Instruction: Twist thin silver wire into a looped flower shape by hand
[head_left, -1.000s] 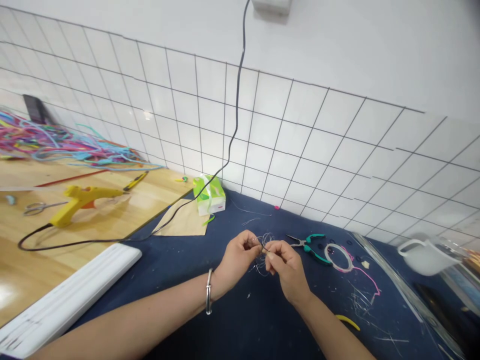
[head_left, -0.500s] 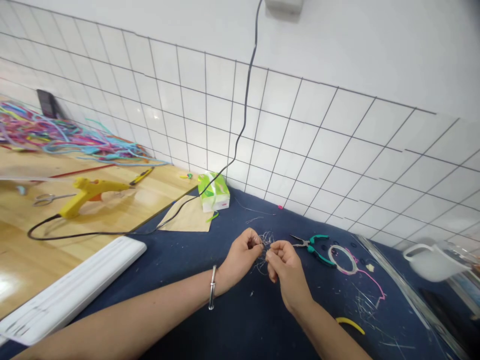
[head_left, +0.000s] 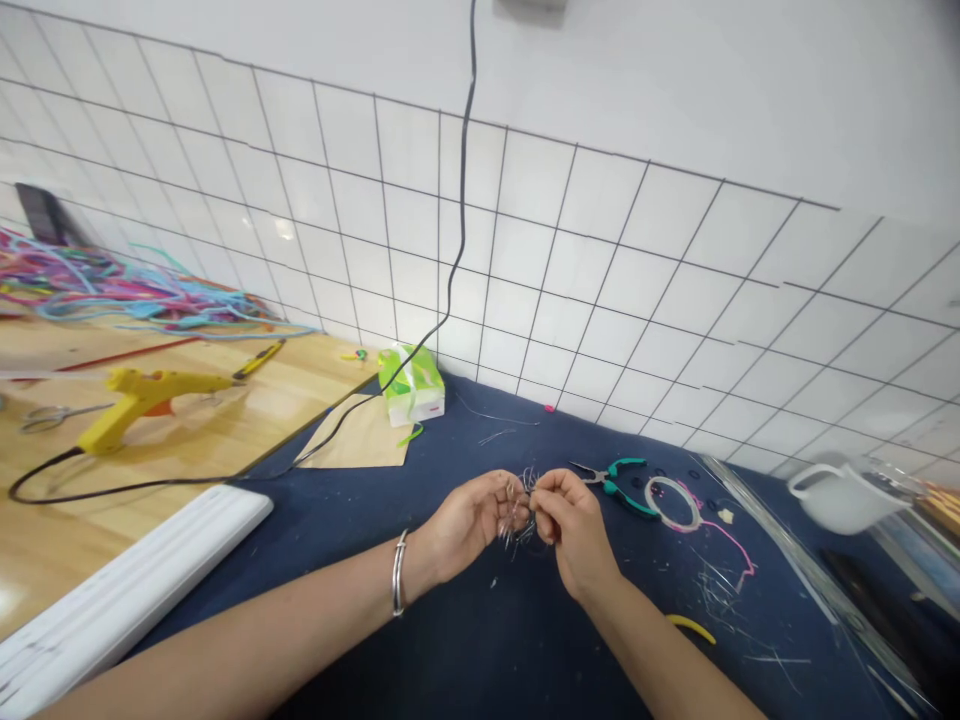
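Note:
A small tangle of thin silvery wire [head_left: 513,540] is between my two hands, above the dark blue cloth [head_left: 420,640]. My left hand [head_left: 469,520], with a silver bangle at the wrist, has its palm turned partly up and its fingers curled round the tangle. Thumb and forefinger of my right hand [head_left: 570,520] pinch at the wire's right side. The fingers hide part of the wire. Just beyond my right hand lie needle-nose pliers [head_left: 628,498] with green handles, jaws apart. Close to them is a whitish coil [head_left: 699,512] with a pink strand.
A yellow glue gun [head_left: 150,395] lies on the wooden board [head_left: 225,430] at left. A green tissue pack [head_left: 412,385] and beige paper [head_left: 360,440] lie near the tiled wall. Wire scraps [head_left: 716,590], a yellow handle [head_left: 691,628] and a white jug [head_left: 847,495] are on the right.
My left hand has rolled its palm upward and its fingers have loosened somewhat around the wire. My right hand still pinches. The whole view has shifted, with things sliding slightly left.

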